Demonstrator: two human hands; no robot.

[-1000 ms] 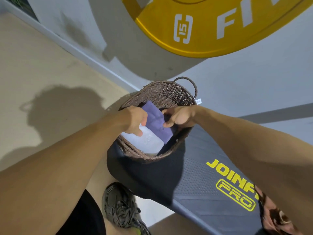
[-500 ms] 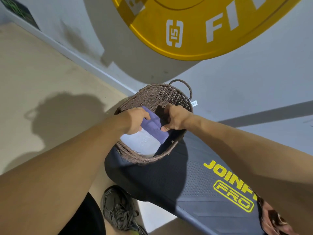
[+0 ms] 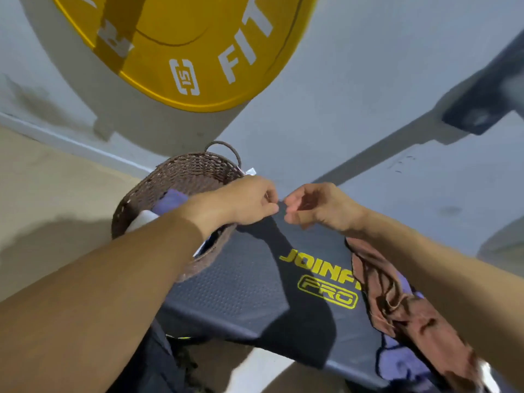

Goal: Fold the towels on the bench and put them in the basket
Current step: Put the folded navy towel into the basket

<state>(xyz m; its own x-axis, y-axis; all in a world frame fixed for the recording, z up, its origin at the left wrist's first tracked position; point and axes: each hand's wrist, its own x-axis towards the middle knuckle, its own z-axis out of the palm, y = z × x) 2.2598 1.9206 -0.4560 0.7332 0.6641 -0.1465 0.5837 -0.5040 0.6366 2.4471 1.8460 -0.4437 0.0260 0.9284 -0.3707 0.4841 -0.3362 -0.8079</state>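
Note:
The brown wicker basket (image 3: 198, 171) stands on the left end of the dark bench (image 3: 241, 279). Inside it a folded purple towel (image 3: 173, 198) lies beside a white towel (image 3: 144, 218), both partly hidden by my left forearm. My left hand (image 3: 252, 202) hovers just right of the basket's rim, fingers loosely curled, holding nothing. My right hand (image 3: 317, 205) is close beside it above the bench's far edge, also loosely curled and empty. A crumpled brown towel (image 3: 391, 293) lies on the bench under my right forearm, over another purple towel (image 3: 397, 361).
A large yellow weight plate (image 3: 184, 38) leans against the grey wall behind the basket. A dark bar (image 3: 487, 89) juts in at the upper right. Beige floor lies to the left. The bench's near edge runs along the bottom.
Both hands let go of the purple towel, which now lies in the basket, and moved out to the right over the bench. The view swung right, showing the brown and purple towels.

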